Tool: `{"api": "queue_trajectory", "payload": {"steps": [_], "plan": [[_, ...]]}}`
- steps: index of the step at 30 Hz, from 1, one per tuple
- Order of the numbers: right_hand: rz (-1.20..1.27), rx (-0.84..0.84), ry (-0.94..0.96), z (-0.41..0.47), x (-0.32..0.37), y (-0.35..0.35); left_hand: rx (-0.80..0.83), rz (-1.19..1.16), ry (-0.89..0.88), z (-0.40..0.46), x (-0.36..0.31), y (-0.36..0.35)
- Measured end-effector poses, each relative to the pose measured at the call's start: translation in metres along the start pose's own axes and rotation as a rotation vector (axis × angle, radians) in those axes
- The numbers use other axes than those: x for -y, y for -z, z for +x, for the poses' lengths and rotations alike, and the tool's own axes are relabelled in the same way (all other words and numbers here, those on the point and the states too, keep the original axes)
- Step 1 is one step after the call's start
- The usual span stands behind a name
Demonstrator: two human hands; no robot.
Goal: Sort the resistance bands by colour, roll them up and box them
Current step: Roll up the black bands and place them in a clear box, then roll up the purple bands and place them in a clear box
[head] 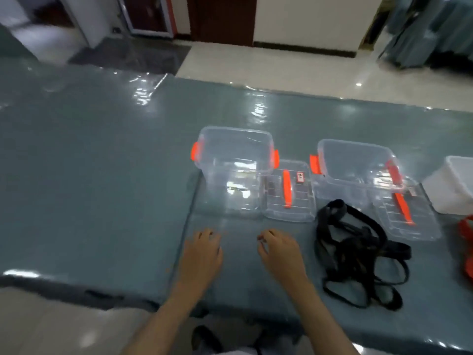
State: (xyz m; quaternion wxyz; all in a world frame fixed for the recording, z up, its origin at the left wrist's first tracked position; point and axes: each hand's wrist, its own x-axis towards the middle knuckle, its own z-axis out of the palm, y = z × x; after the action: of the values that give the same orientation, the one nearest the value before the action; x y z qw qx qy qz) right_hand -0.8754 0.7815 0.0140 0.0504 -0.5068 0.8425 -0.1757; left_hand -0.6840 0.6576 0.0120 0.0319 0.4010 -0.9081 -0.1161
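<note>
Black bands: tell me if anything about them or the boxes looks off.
The black bands lie in a loose tangle on the table, not rolled. Both clear boxes look empty, their lids off. Neither hand holds anything.

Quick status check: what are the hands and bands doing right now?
Left hand, right hand open, empty. Black bands tangled, unrolled. Both clear boxes empty, lids off.

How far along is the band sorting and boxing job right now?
Barely started. Done: both clear boxes stand open, their lids beside them, and the black bands lie apart from the red ones. In hand: nothing; the left hand and right hand hover over the table. Left: untangling, rolling, boxing; both boxes look empty.
</note>
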Motion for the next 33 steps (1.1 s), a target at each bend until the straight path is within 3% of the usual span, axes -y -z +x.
{"api": "queue_trajectory", "payload": {"steps": [9, 14, 19, 24, 33], "plan": [[0.057, 0.171, 0.454, 0.029, 0.209, -0.075, -0.110, 0.014, 0.463, -0.116, 0.171, 0.041], [0.119, 0.331, 0.609, 0.040, 0.306, -0.123, -0.271, 0.029, 0.666, -0.182, 0.239, 0.055], [0.180, 0.364, 0.807, 0.056, 0.396, -0.153, -0.318, 0.013, 0.872, -0.221, 0.295, 0.072], [0.210, 0.420, 0.854, 0.077, 0.458, -0.181, -0.281, 0.001, 1.009, -0.235, 0.353, 0.090], [0.225, 0.521, 0.789, 0.134, 0.568, -0.244, -0.245, 0.032, 1.019, -0.207, 0.486, 0.133]]}}
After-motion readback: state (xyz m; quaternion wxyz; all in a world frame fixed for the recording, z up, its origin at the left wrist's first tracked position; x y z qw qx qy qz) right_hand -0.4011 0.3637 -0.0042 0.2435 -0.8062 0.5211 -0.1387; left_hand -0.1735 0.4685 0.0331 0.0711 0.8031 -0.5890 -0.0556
